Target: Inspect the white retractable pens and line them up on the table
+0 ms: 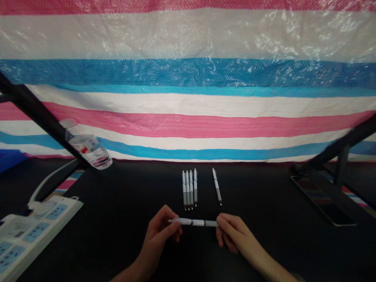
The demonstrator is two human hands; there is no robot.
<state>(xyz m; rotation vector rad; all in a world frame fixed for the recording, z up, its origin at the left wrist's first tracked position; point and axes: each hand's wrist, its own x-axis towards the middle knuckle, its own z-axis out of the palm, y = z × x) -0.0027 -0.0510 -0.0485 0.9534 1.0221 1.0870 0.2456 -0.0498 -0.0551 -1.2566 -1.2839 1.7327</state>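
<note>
White-and-grey pen held level above black desk | left hand fingers pinch its left end | right hand fingers pinch right end | four pens rowed just beyond, fifth pen apart.

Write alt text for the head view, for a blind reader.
Two bare hands hold a slim white-and-grey pen level above a black table: the left hand grips one end, the right hand the other. Beyond it lie four similar pens side by side and a fifth pen apart.
</note>
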